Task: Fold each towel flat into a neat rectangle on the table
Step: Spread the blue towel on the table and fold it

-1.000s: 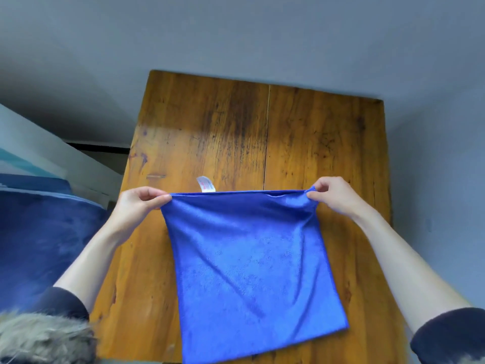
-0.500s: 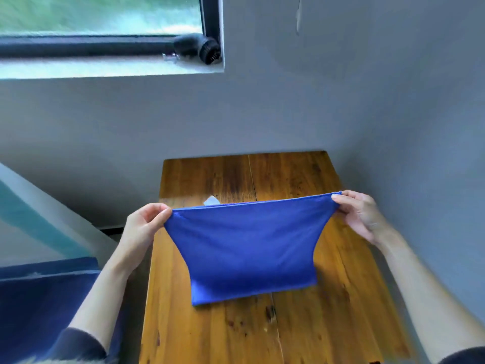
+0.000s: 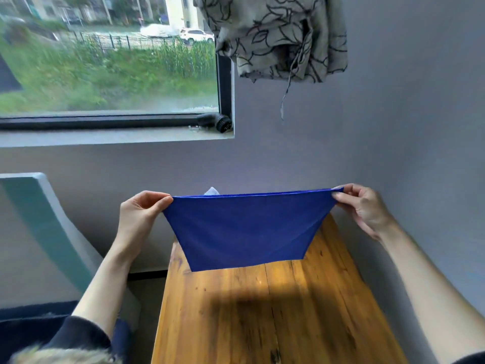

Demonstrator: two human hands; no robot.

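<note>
A blue towel (image 3: 246, 229) hangs stretched in the air above the far end of the wooden table (image 3: 275, 311). My left hand (image 3: 139, 214) pinches its top left corner and my right hand (image 3: 362, 208) pinches its top right corner. The top edge is pulled taut between them. The lower edge hangs free just above the tabletop. A small white label (image 3: 212, 191) sticks up behind the top edge.
The grey wall runs close behind and to the right of the table. A window (image 3: 110, 64) sits at the upper left with a patterned curtain (image 3: 275, 35) bunched beside it. A pale chair back (image 3: 47, 227) and dark blue fabric (image 3: 31, 327) lie left.
Both hands have lifted the towel off the table and moved it farther away. The hands have spread wider apart. The view has tilted up to show the window and curtain.
</note>
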